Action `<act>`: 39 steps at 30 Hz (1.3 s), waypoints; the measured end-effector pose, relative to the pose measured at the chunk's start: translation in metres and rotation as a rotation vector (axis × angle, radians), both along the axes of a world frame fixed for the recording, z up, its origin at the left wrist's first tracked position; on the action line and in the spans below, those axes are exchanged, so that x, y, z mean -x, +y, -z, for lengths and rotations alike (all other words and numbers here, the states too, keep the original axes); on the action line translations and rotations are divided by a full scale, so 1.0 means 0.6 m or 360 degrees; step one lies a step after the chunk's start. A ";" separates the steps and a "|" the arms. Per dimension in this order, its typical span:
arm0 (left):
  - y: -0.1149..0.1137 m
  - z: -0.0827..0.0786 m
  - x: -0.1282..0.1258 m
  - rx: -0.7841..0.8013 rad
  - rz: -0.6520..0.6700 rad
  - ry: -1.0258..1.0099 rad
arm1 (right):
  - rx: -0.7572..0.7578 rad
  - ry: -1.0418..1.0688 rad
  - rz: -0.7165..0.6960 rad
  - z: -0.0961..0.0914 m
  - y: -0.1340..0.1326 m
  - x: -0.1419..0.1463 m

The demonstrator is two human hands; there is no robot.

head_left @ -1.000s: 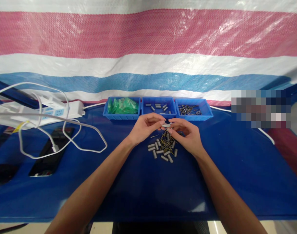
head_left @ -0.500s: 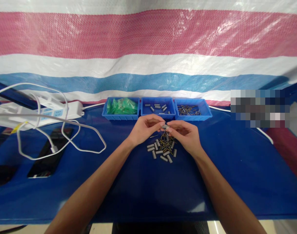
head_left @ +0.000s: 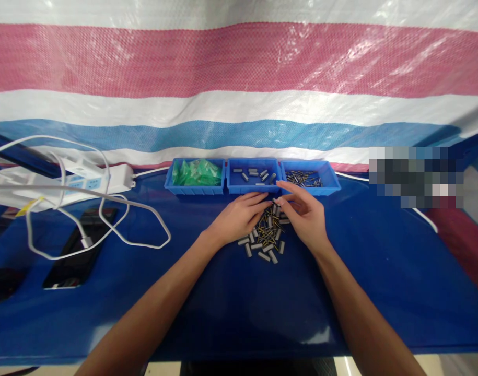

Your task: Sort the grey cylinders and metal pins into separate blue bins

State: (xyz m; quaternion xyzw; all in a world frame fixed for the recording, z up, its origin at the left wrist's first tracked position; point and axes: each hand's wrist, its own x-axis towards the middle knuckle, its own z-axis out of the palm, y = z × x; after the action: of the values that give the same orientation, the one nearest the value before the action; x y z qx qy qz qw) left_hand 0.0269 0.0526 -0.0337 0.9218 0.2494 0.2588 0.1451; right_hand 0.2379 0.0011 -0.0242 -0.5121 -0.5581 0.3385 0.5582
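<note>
A loose pile of small grey sleeves and thin brass pins [head_left: 265, 241] lies on the blue table cover [head_left: 231, 308]. My left hand [head_left: 239, 218] rests over the pile's left side, fingers stretched out flat, fingertips touching the pieces. My right hand [head_left: 304, 213] hovers over the pile's right side, fingers spread and pointing toward the trays, with nothing visible in them. Just beyond stand three blue trays: the left tray [head_left: 195, 188] with green bags, the middle tray [head_left: 254, 188] with grey sleeves, and the right tray [head_left: 328, 180] with pins.
A white power strip [head_left: 85, 180] with looping white cables [head_left: 137, 206] lies at the left, above a dark phone [head_left: 76, 250]. A striped plastic sheet [head_left: 239, 78] hangs behind the table. A blurred patch sits at the right.
Both hands were pinched together on one small grey piece above the pile. They have now separated and opened; the left dropped onto the pile, the right stretched toward the middle tray.
</note>
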 end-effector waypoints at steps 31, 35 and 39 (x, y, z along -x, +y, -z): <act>0.000 -0.018 -0.004 0.0849 -0.0180 -0.0858 | 0.0037 -0.0007 -0.0036 -0.003 -0.002 0.002; -0.001 -0.017 -0.015 0.1417 -0.0208 -0.1214 | 0.0007 -0.0105 -0.0113 -0.003 -0.006 0.005; -0.002 -0.024 -0.018 0.1535 -0.0225 -0.1306 | 0.0027 -0.0103 -0.0211 -0.006 -0.010 0.009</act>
State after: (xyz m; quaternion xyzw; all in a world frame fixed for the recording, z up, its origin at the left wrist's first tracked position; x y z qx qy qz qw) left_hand 0.0374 0.0513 -0.0196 0.5599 0.3222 0.4585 0.6102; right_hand 0.2325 -0.0052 -0.0207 -0.4896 -0.6057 0.3626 0.5119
